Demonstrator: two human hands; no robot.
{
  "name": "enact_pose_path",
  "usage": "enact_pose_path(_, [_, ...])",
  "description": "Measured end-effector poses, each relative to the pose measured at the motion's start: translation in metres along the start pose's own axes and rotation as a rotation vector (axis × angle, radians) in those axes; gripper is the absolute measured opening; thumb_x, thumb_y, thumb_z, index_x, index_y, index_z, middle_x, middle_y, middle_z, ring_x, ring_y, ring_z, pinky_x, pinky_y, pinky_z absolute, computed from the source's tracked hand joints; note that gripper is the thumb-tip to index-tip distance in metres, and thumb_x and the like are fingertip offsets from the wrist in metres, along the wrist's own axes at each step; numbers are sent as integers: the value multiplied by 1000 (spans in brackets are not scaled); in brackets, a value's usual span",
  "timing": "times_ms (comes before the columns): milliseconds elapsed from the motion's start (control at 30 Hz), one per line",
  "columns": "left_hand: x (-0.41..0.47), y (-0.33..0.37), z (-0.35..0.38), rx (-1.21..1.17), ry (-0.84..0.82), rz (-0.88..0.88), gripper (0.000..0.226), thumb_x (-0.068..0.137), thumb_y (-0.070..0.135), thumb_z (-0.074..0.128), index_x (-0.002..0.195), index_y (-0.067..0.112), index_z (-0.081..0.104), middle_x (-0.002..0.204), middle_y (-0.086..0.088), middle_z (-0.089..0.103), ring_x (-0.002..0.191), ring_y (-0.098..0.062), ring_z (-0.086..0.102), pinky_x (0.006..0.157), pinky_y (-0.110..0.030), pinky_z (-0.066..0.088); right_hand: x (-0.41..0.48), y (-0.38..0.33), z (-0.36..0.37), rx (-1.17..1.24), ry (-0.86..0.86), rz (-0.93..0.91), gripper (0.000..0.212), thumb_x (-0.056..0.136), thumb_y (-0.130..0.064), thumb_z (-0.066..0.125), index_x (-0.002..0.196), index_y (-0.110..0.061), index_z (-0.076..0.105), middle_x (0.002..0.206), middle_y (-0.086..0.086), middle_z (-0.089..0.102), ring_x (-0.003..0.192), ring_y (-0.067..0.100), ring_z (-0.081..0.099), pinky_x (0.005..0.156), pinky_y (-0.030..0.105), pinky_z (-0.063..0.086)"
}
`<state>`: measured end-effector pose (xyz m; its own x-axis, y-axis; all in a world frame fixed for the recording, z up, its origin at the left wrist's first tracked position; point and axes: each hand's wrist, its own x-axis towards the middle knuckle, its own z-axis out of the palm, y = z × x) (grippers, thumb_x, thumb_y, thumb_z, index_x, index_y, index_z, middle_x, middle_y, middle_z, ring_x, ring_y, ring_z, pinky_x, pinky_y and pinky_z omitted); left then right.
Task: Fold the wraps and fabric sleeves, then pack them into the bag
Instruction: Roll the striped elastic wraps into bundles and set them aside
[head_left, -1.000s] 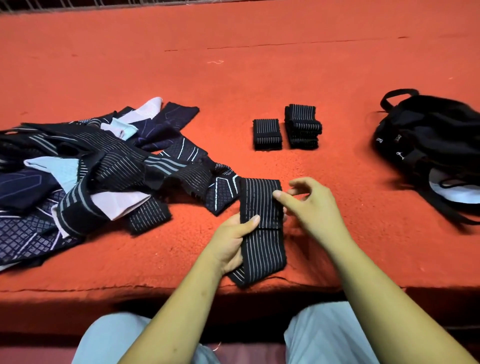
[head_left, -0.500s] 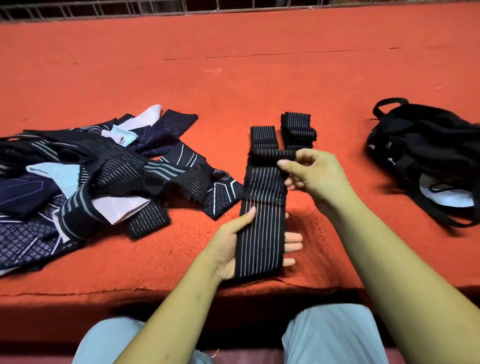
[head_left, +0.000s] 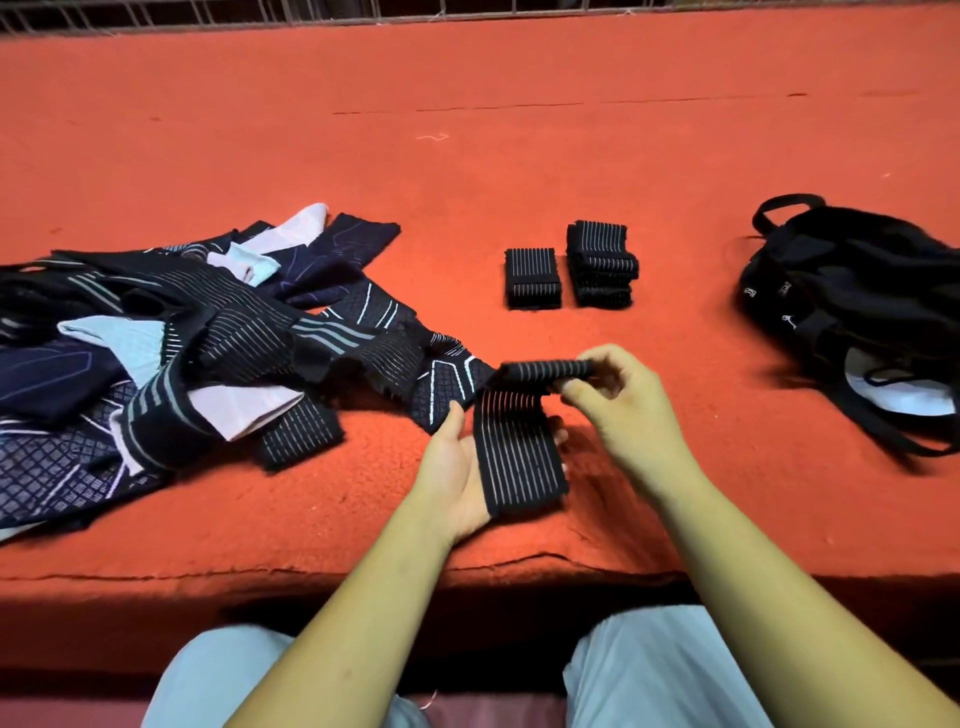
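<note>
A black wrap with thin white stripes (head_left: 519, 457) lies across my left hand (head_left: 452, 467), whose palm faces up beneath it with the fingers under the cloth. My right hand (head_left: 618, 400) pinches the wrap's far end, which is rolled over toward me. Behind them on the red cloth lie a single folded wrap (head_left: 532, 278) and a stack of folded wraps (head_left: 601, 264). A loose heap of dark wraps and fabric sleeves (head_left: 171, 343) covers the left side. The black bag (head_left: 852, 291) sits at the right, apart from both hands.
The red cloth surface (head_left: 467, 156) stretches far back to a metal rail (head_left: 363, 10). Its front edge (head_left: 311, 571) runs just above my knees in pale trousers. A white item shows inside the bag's lower opening (head_left: 898, 395).
My right hand has brought the wrap's far end back toward me, folding it over. The wrap was stretched long half a second ago and is now about half that length.
</note>
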<state>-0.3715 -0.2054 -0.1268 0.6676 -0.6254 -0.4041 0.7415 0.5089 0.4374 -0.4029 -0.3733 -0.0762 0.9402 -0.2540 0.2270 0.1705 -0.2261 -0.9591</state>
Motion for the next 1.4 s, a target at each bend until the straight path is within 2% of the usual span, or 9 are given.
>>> enact_pose_path(67, [-1, -2, -1, 46, 28, -4, 91, 96, 71, 21, 123, -6, 62, 127, -32, 60, 114, -43, 63, 101, -57, 43, -16, 11, 5, -17, -71, -20, 27, 81, 12, 62, 89, -13, 59, 89, 5, 68, 79, 5, 62, 78, 20, 48])
enact_pose_path(233, [-5, -1, -4, 81, 48, 0, 93, 97, 70, 18, 107, -3, 74, 120, -30, 65, 104, -41, 68, 96, -55, 46, -41, 38, 11, -139, -195, -75, 22, 77, -7, 59, 90, -25, 59, 113, -11, 69, 113, 8, 61, 103, 27, 42])
enact_pose_path(533, [-2, -6, -5, 86, 43, 28, 88, 96, 71, 23, 133, 0, 58, 133, -23, 60, 120, -39, 60, 104, -57, 43, -56, 53, 7, -148, -259, -79, 27, 83, 3, 57, 91, -23, 59, 128, -12, 65, 136, 4, 44, 114, 19, 28])
enact_pose_path(767, [-2, -12, -7, 123, -23, 131, 53, 99, 36, 44, 139, 1, 52, 133, -20, 58, 117, -32, 59, 109, -55, 40, -62, 60, 9, -301, -240, -250, 37, 70, 2, 40, 84, -14, 71, 134, -8, 62, 137, 8, 45, 117, 32, 30])
enact_pose_path(867, [-3, -13, -7, 136, -60, 250, 49, 96, 16, 50, 140, -6, 47, 137, -23, 56, 122, -35, 57, 106, -53, 45, -64, 54, 13, -234, -132, -209, 30, 76, -7, 43, 78, -15, 72, 126, -9, 67, 131, 7, 52, 114, 31, 34])
enact_pose_path(1000, [-7, -11, 0, 151, -126, 382, 50, 90, 10, 56, 137, -5, 49, 132, -18, 62, 118, -28, 63, 99, -45, 52, -57, 38, 22, -186, 94, -34, 13, 92, -16, 61, 103, -19, 68, 109, -8, 68, 104, -1, 62, 92, 14, 44])
enact_pose_path(1100, [-7, -6, 6, 158, -134, 441, 47, 95, 5, 49, 141, -5, 43, 127, -16, 65, 113, -28, 65, 97, -47, 53, -49, 33, 30, -103, -15, 156, 14, 95, -29, 64, 103, -17, 64, 88, -6, 70, 74, 1, 65, 71, 19, 48])
enact_pose_path(1200, [-2, 2, 19, 220, -8, 492, 52, 92, 11, 57, 139, -3, 42, 116, -18, 67, 94, -31, 69, 77, -48, 58, -45, 30, 36, -64, -104, 176, 27, 99, -30, 56, 90, -5, 59, 55, 4, 59, 42, 10, 51, 49, 25, 39])
enact_pose_path(1400, [24, 27, 37, 416, 224, 629, 29, 98, 19, 58, 124, 5, 58, 111, -14, 69, 99, -28, 65, 92, -48, 53, -17, 23, 35, 72, -77, 150, 10, 98, -14, 59, 88, -9, 59, 54, 3, 52, 40, 10, 44, 43, 19, 33])
